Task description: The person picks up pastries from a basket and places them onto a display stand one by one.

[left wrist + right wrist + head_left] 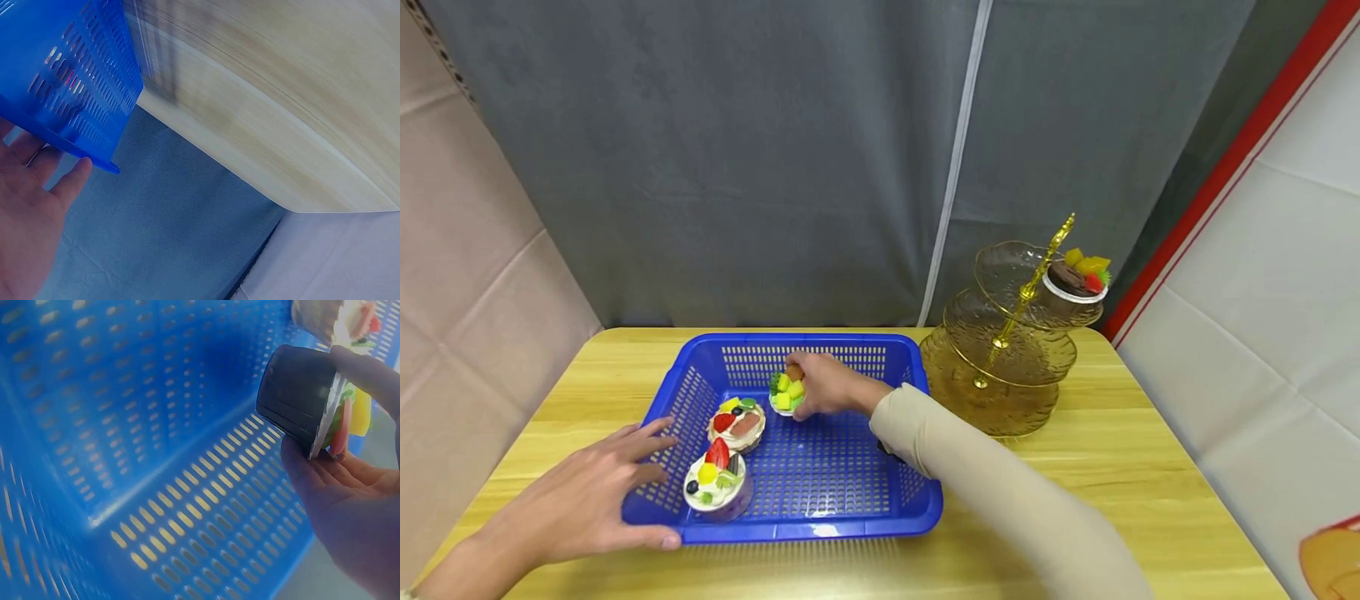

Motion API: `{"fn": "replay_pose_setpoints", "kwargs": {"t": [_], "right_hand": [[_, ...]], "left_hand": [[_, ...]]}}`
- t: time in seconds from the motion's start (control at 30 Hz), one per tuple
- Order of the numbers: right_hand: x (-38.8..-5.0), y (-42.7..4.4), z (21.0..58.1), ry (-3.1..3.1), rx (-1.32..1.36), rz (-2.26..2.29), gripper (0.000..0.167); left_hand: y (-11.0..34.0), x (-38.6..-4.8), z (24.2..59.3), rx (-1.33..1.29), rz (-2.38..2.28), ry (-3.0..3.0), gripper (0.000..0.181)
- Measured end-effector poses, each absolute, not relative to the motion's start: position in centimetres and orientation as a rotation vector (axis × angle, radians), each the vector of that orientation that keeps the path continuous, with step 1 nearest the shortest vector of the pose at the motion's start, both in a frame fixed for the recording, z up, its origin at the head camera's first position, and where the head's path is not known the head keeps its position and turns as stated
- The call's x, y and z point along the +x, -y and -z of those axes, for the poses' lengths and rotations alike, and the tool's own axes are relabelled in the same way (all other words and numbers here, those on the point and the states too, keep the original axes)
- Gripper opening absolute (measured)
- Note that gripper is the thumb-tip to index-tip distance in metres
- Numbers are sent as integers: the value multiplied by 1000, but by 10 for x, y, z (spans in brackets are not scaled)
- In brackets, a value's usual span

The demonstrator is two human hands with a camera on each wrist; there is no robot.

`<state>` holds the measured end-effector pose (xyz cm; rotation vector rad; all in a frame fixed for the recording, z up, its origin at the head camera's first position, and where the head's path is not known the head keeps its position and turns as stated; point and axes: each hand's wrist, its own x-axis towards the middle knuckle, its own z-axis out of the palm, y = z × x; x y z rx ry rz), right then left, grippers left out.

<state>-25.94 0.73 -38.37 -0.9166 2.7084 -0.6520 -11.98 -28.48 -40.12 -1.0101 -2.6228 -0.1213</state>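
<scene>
On my feed, right hand [829, 383] pinching a dessert [786, 393] in the basket [872, 527] (stand [1000, 410] to its right), left hand [587, 492] at one corner, fingers spread wide.

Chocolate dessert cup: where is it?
In the head view, the chocolate dessert cup sits at right on the top tier of the gold-rimmed stand, beside its gold pole.

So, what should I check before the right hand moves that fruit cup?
1. Right hand has the fruit cup: ok, thumb and fingers pinch it.
2. Left hand firmly steadying the basket: cannot tell; it's at the rim, but firmness doesn't show.
3. Cup lifted off the basket's floor: cannot tell.
4. Chocolate cake well inside the stand's top tier: not ok, it sits near the edge.
</scene>
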Motion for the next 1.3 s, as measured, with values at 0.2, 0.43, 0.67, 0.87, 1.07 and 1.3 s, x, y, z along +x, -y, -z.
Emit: {"fn": "replay_pose_setpoints", "kwargs": {"t": [0.2, 0.43, 0.67, 0.87, 1.07, 1.3], "right_hand": [[-256, -11, 369, -2685, -954, 656, 70], [-244, -12, 353, -2662, -1073, 656, 62], [-229, -16, 336, -2632, -1200, 615, 56], [-217, -27, 322, -2614, -1264, 672, 64], [-211, -43, 310, -2610, -1272, 735, 64], [-208, -72, 297, -2650, -1264, 810, 60]], "left_hand": [[286, -120, 401, -1024, 120, 2598, 70], [287, -119, 401, -994, 111, 2633, 69], [285, -119, 398, -992, 126, 2666, 69], [285, -120, 397, -994, 131, 2664, 69], [285, -120, 398, -984, 145, 2663, 68], [285, -120, 399, -984, 145, 2657, 68]]}}
